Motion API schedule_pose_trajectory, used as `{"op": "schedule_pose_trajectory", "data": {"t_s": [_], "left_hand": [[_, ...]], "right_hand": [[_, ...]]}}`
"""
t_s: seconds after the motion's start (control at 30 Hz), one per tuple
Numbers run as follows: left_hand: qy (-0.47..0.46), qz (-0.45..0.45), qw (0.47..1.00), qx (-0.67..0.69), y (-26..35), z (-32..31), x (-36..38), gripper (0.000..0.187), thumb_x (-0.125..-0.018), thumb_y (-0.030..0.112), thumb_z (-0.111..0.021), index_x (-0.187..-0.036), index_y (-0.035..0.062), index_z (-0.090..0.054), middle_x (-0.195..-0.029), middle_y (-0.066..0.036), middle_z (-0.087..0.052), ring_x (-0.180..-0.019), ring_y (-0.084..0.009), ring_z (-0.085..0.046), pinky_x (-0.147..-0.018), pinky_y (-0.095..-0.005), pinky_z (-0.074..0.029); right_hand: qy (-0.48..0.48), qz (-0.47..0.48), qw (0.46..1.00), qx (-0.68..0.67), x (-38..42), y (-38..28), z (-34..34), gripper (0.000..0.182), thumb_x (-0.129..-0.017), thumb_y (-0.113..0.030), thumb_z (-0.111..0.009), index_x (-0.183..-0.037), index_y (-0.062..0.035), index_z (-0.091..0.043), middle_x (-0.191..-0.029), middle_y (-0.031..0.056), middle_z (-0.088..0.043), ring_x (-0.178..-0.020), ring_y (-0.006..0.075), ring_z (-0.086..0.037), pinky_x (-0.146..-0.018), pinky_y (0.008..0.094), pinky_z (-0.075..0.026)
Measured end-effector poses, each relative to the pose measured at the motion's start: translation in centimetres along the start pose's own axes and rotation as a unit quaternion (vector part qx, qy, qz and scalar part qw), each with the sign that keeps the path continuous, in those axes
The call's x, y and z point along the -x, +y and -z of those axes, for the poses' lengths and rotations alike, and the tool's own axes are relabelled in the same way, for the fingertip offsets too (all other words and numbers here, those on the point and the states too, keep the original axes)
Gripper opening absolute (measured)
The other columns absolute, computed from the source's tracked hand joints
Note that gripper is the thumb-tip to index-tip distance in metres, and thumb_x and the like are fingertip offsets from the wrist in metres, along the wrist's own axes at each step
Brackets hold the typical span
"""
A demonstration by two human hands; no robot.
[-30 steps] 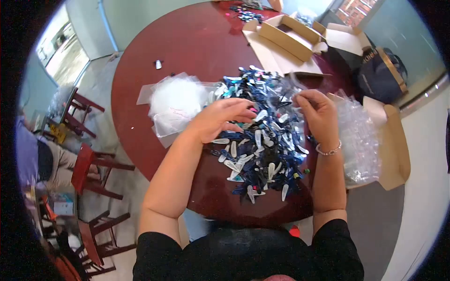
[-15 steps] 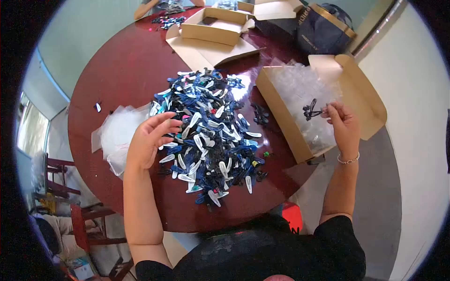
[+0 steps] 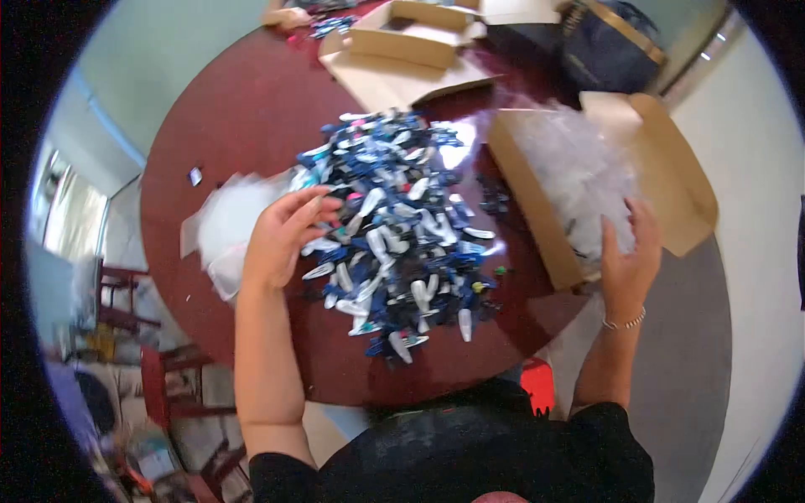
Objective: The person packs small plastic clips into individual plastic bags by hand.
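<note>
On the round dark red table lies a big heap of hair clips in blue, black and white. Over the left side of the heap is my left hand, its fingers apart and curved, with nothing seen in it. My right hand is spread, thumb and fingers apart, at the near right part of an open cardboard box. Clear plastic bags fill the box. A small dark thing lies on the bags, left of my right thumb.
Clear plastic sheets lie left of the heap. At the far side are another open cardboard box, a dark bag and a co-worker's hand. Dark red chairs stand at the lower left.
My right hand has let go of the dark clips and opened, moving down and slightly right over the box. The whole view has shifted, with the table now further right.
</note>
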State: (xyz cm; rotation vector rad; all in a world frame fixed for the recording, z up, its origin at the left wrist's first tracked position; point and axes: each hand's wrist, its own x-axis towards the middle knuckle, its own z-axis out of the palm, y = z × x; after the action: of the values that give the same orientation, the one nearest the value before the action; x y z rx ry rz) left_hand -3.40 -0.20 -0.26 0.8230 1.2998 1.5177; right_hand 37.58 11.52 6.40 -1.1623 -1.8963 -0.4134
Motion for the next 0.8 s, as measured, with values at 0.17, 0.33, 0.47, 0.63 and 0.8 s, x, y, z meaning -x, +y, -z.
{"op": "schedule_pose_trajectory", "data": {"t_s": [0.17, 0.33, 0.47, 0.63, 0.8], "left_hand": [[0.164, -0.129, 0.967, 0.144, 0.3, 2.5, -0.3, 0.02, -0.096, 0.022, -0.062, -0.106, 0.0045, -0.066, -0.096, -0.006, -0.071, -0.084, -0.0118, -0.065, -0.073, -0.0252, -0.048], [0.339, -0.234, 0.885, 0.216, 1.2, 5.3, -0.2, 0.016, -0.095, 0.02, -0.063, -0.1, 0.005, -0.066, -0.093, -0.006, -0.069, -0.083, -0.0128, -0.064, -0.074, -0.0251, -0.049], [0.366, -0.263, 0.863, 0.227, 0.8, 5.9, -0.5, 0.015, -0.094, 0.018, -0.063, -0.1, 0.004, -0.066, -0.091, -0.005, -0.068, -0.082, -0.0132, -0.063, -0.072, -0.0249, -0.05], [0.361, -0.241, 0.875, 0.215, 0.2, 5.7, -1.1, 0.012, -0.094, 0.017, -0.062, -0.095, 0.0063, -0.067, -0.088, -0.004, -0.07, -0.079, -0.0103, -0.063, -0.072, -0.025, -0.048], [0.355, -0.235, 0.87, 0.249, 0.0, 6.2, -1.2, 0.009, -0.094, 0.016, -0.064, -0.095, 0.0072, -0.066, -0.087, -0.005, -0.069, -0.077, -0.0124, -0.063, -0.07, -0.0245, -0.05]], "right_hand": [[-0.132, 0.127, 0.965, -0.187, 0.0, -7.7, -2.9, 0.024, -0.081, -0.001, -0.07, -0.105, -0.0002, -0.066, -0.111, 0.0148, -0.065, -0.102, 0.0319, -0.061, -0.091, 0.0369, -0.048], [-0.3, 0.257, 0.853, -0.341, 0.3, -15.9, -7.8, 0.03, -0.078, -0.003, -0.072, -0.106, -0.0012, -0.065, -0.11, 0.0153, -0.065, -0.099, 0.0343, -0.062, -0.086, 0.0401, -0.05], [-0.328, 0.292, 0.8, -0.409, -0.9, -21.7, -12.9, 0.029, -0.082, -0.009, -0.07, -0.11, -0.0026, -0.064, -0.107, 0.0169, -0.066, -0.098, 0.0353, -0.062, -0.085, 0.0411, -0.05], [-0.485, 0.2, 0.793, -0.311, -3.1, -27.4, -18.7, 0.046, -0.083, -0.018, -0.07, -0.124, -0.001, -0.057, -0.096, 0.0184, -0.069, -0.084, 0.03, -0.069, -0.074, 0.0396, -0.053], [-0.458, 0.199, 0.809, -0.311, -2.0, -28.9, -23.6, 0.055, -0.078, -0.014, -0.073, -0.126, 0.0028, -0.05, -0.086, 0.0151, -0.07, -0.081, 0.0305, -0.069, -0.075, 0.0379, -0.053]]}}
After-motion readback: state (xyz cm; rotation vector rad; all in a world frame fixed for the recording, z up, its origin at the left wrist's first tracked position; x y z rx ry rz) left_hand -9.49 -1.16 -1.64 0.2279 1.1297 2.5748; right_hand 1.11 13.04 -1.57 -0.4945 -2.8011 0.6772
